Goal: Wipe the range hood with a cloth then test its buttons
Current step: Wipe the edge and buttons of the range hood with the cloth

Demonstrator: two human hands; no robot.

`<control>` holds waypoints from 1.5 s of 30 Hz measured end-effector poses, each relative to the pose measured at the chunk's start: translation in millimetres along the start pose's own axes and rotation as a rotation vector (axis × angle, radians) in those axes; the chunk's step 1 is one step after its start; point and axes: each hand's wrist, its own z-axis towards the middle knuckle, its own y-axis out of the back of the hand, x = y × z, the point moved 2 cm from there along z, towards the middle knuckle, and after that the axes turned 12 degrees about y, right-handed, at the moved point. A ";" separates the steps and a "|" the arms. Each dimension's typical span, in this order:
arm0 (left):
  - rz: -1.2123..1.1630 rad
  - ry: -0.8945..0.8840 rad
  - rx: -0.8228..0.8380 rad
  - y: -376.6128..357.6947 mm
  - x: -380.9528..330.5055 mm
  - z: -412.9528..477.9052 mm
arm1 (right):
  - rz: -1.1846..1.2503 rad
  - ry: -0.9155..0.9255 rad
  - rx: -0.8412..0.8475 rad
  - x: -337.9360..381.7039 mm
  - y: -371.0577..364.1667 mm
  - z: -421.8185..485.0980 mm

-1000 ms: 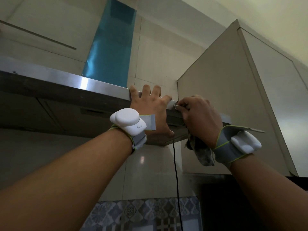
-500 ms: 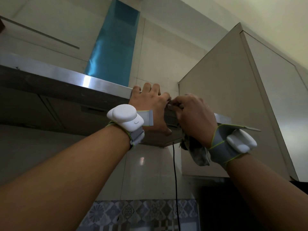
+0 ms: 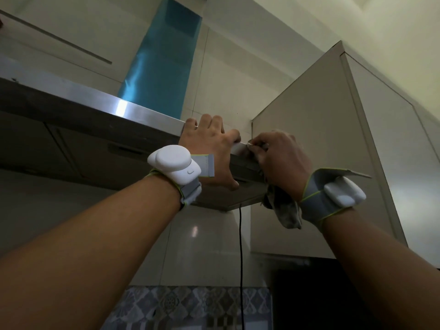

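The range hood [image 3: 100,108] runs overhead from the left, with a steel front edge and a dark underside. My left hand [image 3: 209,148] grips its right end, fingers over the top edge and thumb underneath. Just right of it, my right hand [image 3: 278,160] presses a grey crumpled cloth [image 3: 285,213] against the hood's right corner; most of the cloth hangs below the palm. The hood's buttons are not visible.
A blue film-covered chimney [image 3: 162,67] rises above the hood. A beige wall cabinet [image 3: 321,139] stands close on the right, next to my right hand. A black cable [image 3: 240,258] hangs down the tiled wall under the hood's corner. Patterned tiles [image 3: 190,308] lie below.
Both hands stay at the hood's right corner; my right hand has shifted slightly along the edge with the cloth. The view has tilted a little.
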 end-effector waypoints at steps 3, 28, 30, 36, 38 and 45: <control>-0.009 0.003 -0.002 0.2 -0.4 0.2 | 0.008 0.017 -0.021 -5.1 -1.5 -10.4; 0.048 0.010 0.040 -1.4 -33.9 3.9 | 0.051 0.035 -0.066 -21.0 -3.4 -22.4; 0.036 -0.020 0.040 -5.0 -41.9 4.4 | 0.018 0.070 -0.040 -18.9 -2.2 -28.3; -0.018 -0.036 -0.001 -10.7 -39.4 2.6 | 0.019 -0.011 -0.029 -33.8 3.3 -24.0; -0.038 -0.033 -0.002 -10.5 -39.0 3.6 | 0.041 -0.061 -0.010 -37.5 4.6 -12.8; -0.052 -0.037 0.011 -11.9 -37.4 2.3 | -0.061 -0.084 0.253 -34.3 9.5 21.8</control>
